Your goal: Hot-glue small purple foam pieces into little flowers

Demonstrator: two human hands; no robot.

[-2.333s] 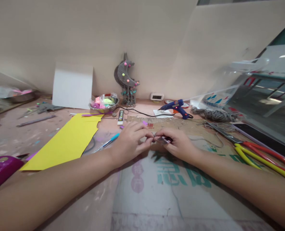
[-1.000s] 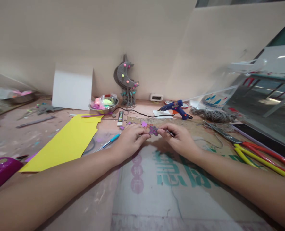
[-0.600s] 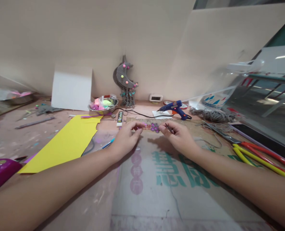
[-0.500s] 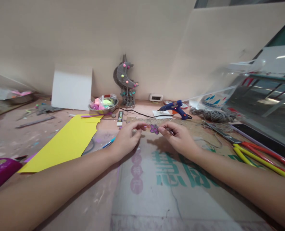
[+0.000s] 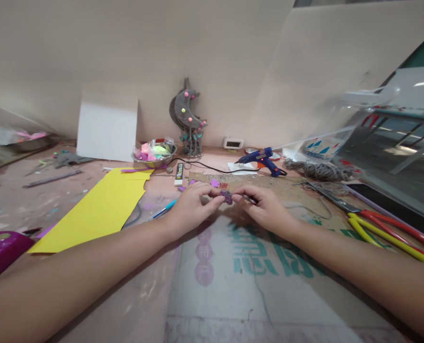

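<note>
Head view: small purple paper flower is pinched between left hand and right hand; light, fingertip-only pressure is advised.

Two hands: left hand, right hand. One purple flower between them. One glue gun, one yellow sheet, one bowl, one blue pen, one moon ornament.

Paper sheet lies left of both hands on worktop; glue gun behind them; bowl behind sheet.
</note>
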